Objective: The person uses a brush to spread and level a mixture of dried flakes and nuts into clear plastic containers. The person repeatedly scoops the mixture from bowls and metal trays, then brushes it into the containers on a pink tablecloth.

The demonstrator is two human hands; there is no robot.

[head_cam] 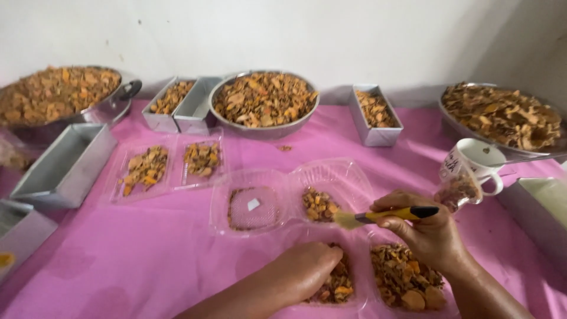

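Holding a small brush (pixel 387 214) with a yellow and black handle, the right hand (pixel 425 233) sits right of centre in the lower half of the frame, fingers curled and pinched round the handle, pale bristles pointing left toward an open clear plastic clamshell tray (pixel 295 198). The brush is judged light and rigid in the handle, soft at the bristle end; the mid-handle grip looks suitable for control. The left hand (pixel 310 269), at lower centre, is closed in a loose fist, knuckles up, pressed into dried orange-brown chips (pixel 339 286) in a near tray; whether it grips any pieces cannot be told. The chips appear light, dry and brittle, likely to crumble under pressure and to scatter; gather them in loose pinches or scoops. The clear trays look thin and flexible, likely to buckle if lifted by one corner; support from beneath or by opposite rims. A second filled tray (pixel 407 283) lies under the right wrist. A white mug (pixel 472 162) stands at right, near the right hand. Across the upper frame on the pink cloth (pixel 147 254) stand round metal bowls (pixel 266 100) and rectangular tins (pixel 375 109) holding similar chips; these are judged stiffer and heavier.
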